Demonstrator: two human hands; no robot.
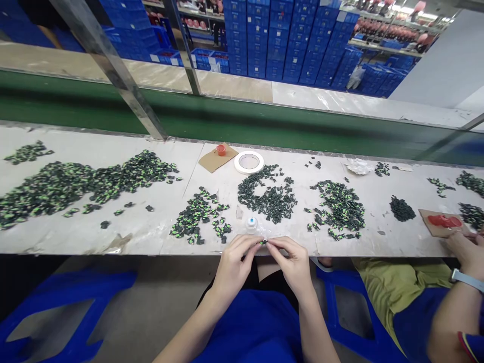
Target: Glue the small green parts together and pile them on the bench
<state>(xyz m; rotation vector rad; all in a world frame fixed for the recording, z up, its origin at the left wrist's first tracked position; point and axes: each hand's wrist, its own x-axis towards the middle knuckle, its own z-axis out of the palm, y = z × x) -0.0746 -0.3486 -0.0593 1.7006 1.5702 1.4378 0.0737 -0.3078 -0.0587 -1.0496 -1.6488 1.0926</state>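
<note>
Near the table's front edge, my left hand (238, 258) pinches a small black and green part (263, 242) between thumb and fingertips. From the other side my right hand (291, 259) closes its fingertips on the same part; its exact shape is too small to make out. Just beyond my fingers stands a small white bottle (251, 223) with a blue tip. A heap of small dark pieces (278, 201) lies ahead of it. Black and green parts (196, 217) are spread to the left, and a similar pile (342, 206) lies to the right.
A roll of white tape (248, 162) lies beside brown cardboard (206, 162) with a red cup (221, 149). A large pile (68, 184) covers the left. A co-worker's hand (467, 252) is by red containers (444, 220) at right. A metal post (124, 80) and green belt (242, 121) are behind.
</note>
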